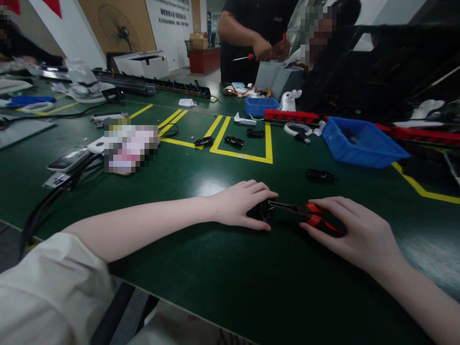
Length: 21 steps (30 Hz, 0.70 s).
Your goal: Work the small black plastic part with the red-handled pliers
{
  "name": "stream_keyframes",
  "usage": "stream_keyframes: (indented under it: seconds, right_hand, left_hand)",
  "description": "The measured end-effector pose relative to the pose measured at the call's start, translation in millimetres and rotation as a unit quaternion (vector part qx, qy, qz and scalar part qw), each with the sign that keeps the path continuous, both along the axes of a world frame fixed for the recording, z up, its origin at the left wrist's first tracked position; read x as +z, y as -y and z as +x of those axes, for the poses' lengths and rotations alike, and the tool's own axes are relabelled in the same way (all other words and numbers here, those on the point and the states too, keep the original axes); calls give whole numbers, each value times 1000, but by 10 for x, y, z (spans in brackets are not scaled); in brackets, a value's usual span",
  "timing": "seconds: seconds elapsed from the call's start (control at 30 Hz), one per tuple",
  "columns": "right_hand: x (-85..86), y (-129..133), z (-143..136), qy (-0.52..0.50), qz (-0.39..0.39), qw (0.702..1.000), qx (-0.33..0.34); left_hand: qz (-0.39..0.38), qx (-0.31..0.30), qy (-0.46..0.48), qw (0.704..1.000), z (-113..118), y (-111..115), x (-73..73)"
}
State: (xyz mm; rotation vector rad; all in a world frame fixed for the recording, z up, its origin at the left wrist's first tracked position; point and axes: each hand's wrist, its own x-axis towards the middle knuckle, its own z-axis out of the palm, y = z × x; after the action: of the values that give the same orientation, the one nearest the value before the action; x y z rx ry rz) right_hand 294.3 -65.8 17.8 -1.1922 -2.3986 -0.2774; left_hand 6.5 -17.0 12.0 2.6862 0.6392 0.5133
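My left hand (247,203) is closed round a small black part (264,213), pressed to the green table top between thumb and fingers; much of the part is hidden by the hand. My right hand (359,230) grips needle-nose pliers (314,214) by their red and black handles. The pliers' tips reach the near side of the black part and touch a small shiny bit there. Beyond the right hand lies another black part (321,175). Several similar black parts (234,141) rest near the yellow tape lines.
A blue bin (362,143) stands at the right, a smaller blue bin (261,106) behind. A coiled white cable (297,129) lies between them. Black cables (68,184) and a phone-like device (68,159) are at the left. Across the table, a person (257,43) holds a screwdriver (244,58).
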Motion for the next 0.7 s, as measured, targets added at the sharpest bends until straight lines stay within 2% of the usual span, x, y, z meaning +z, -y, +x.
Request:
stream_keyframes:
  seconds: [0.2, 0.33, 0.4, 0.57, 0.7]
  right_hand:
    - [15, 26, 14, -1, 53, 998, -33]
    - [56, 42, 46, -18, 58, 997, -55]
    - [87, 33, 91, -14, 54, 998, -35]
    - [176, 1, 284, 58, 65, 992, 91]
    - [165, 3, 334, 49, 90, 991, 84]
  left_hand:
    - [4, -4, -2, 1000, -5, 7, 6]
    - [0, -3, -11, 1000, -8, 14, 23]
    - [-5, -6, -13, 1000, -6, 16, 32]
    - [-21, -12, -19, 1000, -5, 19, 45]
    - [0, -27, 9, 1000, -35, 58, 68]
